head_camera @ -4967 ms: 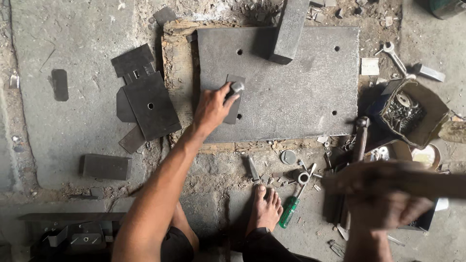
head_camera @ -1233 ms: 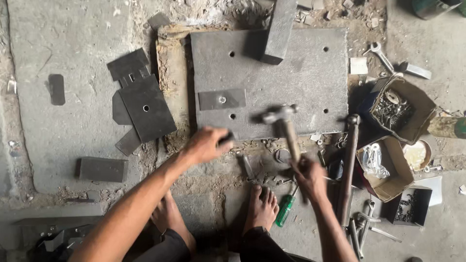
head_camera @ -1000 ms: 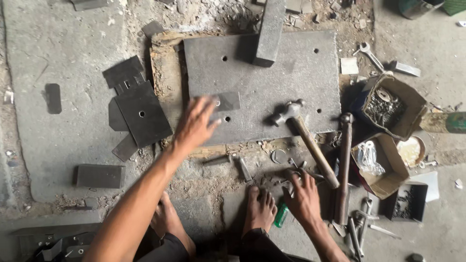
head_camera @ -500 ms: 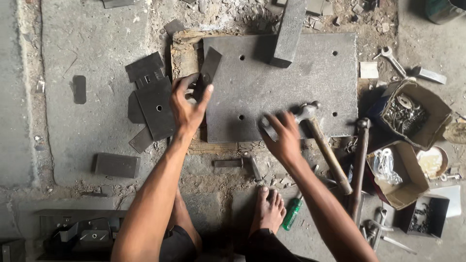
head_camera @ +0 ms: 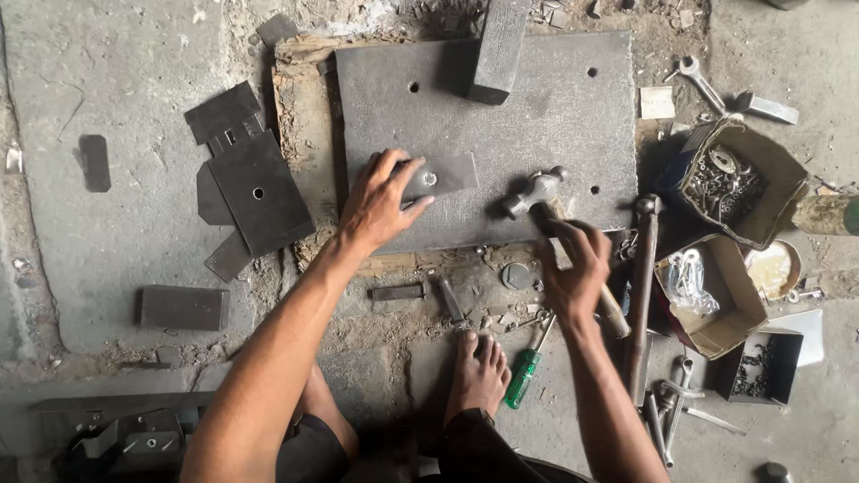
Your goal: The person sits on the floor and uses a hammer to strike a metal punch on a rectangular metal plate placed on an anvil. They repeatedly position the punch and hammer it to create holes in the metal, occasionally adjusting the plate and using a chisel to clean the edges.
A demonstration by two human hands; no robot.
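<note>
My left hand presses on a small flat metal piece with a hole that lies on the big grey steel plate. My right hand grips the wooden handle of a hammer, whose steel head rests on the plate just right of the small piece. An upright steel block stands at the plate's far edge. My bare foot is planted on the floor below the plate.
Cut metal plates lie stacked at left, and another piece nearer me. A green-handled screwdriver lies by my foot. A long hammer, cardboard boxes of hardware, and wrenches crowd the right.
My left hand carried a small plate from the left stack onto the big plate and now holds it flat. My right hand took hold of the hammer's handle again.
</note>
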